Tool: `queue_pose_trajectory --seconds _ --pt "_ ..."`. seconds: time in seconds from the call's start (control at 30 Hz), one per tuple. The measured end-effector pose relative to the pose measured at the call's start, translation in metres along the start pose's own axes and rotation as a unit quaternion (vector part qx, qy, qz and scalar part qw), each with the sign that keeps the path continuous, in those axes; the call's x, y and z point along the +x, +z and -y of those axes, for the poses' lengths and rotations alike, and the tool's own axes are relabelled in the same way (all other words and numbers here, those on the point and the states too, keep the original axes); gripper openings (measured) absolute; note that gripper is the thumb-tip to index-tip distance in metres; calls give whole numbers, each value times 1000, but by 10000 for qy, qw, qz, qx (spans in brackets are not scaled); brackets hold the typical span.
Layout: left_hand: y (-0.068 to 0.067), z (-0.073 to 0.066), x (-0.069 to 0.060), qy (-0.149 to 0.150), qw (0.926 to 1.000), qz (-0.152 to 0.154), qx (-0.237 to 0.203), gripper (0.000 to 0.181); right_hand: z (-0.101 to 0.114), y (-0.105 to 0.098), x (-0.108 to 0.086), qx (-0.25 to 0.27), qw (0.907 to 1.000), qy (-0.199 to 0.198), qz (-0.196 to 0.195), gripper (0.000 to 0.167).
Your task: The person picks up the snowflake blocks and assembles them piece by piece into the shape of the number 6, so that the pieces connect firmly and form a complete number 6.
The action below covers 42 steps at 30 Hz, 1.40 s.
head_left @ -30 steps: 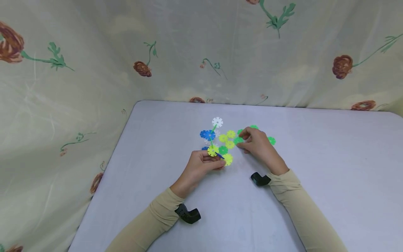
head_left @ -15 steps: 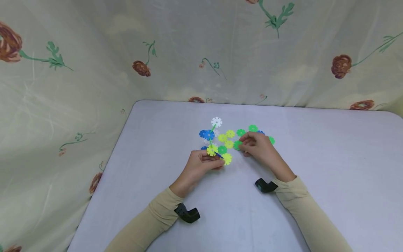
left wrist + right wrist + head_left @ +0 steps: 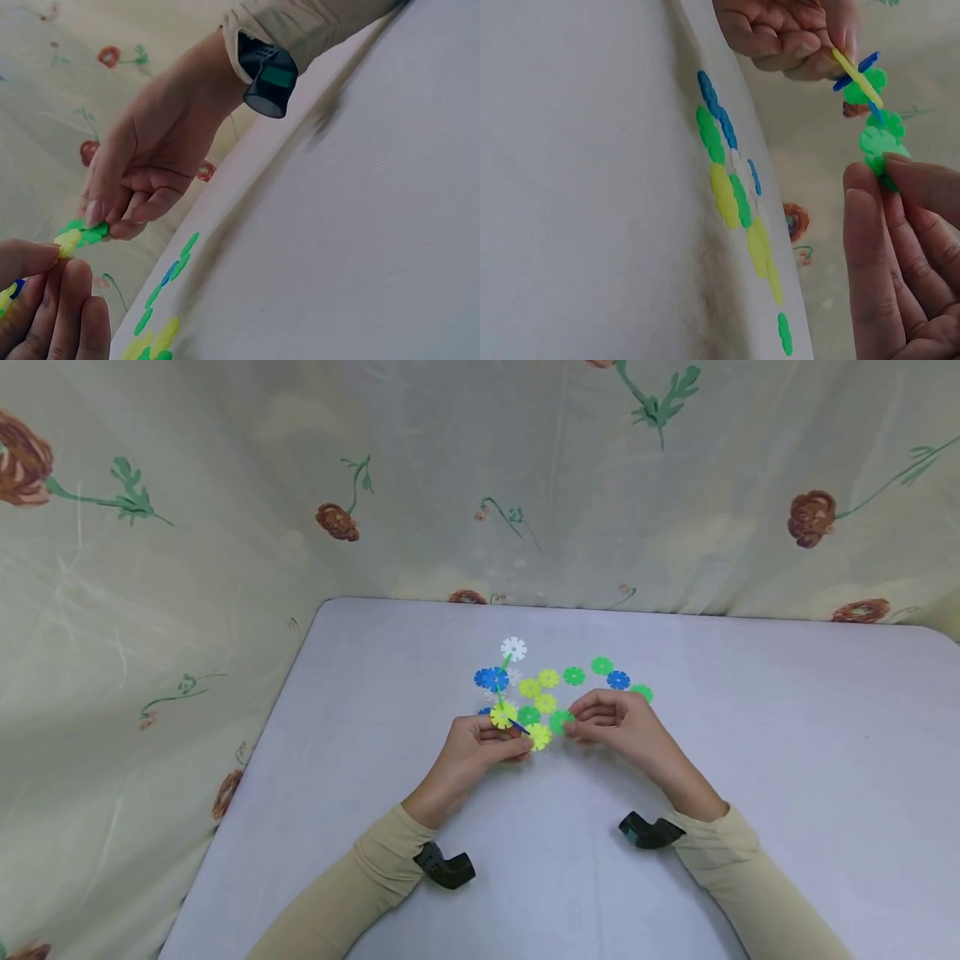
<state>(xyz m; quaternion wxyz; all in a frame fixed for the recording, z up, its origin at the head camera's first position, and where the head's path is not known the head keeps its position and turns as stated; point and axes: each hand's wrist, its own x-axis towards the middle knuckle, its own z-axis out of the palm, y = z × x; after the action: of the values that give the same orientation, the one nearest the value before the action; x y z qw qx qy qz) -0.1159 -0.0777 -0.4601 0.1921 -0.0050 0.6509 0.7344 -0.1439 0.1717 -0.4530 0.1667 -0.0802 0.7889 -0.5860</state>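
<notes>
The grip of the left hand (image 3: pixel 478 752) is clamped on a yellow disc (image 3: pixel 539 737), pinched between thumb and fingers; a blue disc (image 3: pixel 519 726), seen edge-on, links it to a second yellow disc (image 3: pixel 503 716). The grip of the right hand (image 3: pixel 626 722) is clamped on a green disc (image 3: pixel 560 722), thumb against fingertips, just beside the pinched yellow one; whether the two discs touch, I cannot tell. All have notched, flower-like rims.

Beyond the hands, loose discs lie on the white worktop (image 3: pixel 787 735): three yellow discs (image 3: pixel 548 678) near one another between the hands, and farther right a row of green discs (image 3: pixel 602 666) with a blue one (image 3: pixel 618 680) among them. Beige sleeves (image 3: pixel 375 860) cover both arms, and a black device (image 3: pixel 446 867) sits at each wrist. A pale cloth (image 3: pixel 427 435) with printed flowers hangs behind.
</notes>
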Motion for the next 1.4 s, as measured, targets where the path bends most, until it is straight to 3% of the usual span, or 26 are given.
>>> queue_pose_trajectory --seconds 0.2,0.53,0.77,0.9,1.03,1.17,1.4 --pt "0 -2 -1 -16 10000 37 -75 18 1 4 -8 162 9995 -255 96 26" --pt "-1 -2 -1 14 10000 40 -16 19 -4 7 -11 242 9979 -600 -69 21" --pt "-2 -3 -1 61 10000 59 -20 19 -4 14 -11 -200 9928 -1179 -117 12" --pt "-2 -3 -1 64 10000 50 -24 20 -4 18 -12 -925 9782 -1815 -392 12" --pt "-2 -3 -1 72 10000 57 38 20 -4 21 -14 -1579 9511 -2587 -595 22" --pt "-3 -4 -3 114 9999 51 108 20 -3 24 -14 -1909 9277 -3142 -649 24" --pt "-3 -4 -2 144 9997 171 12 19 -3 27 -15 -1996 9145 -3463 -636 26"
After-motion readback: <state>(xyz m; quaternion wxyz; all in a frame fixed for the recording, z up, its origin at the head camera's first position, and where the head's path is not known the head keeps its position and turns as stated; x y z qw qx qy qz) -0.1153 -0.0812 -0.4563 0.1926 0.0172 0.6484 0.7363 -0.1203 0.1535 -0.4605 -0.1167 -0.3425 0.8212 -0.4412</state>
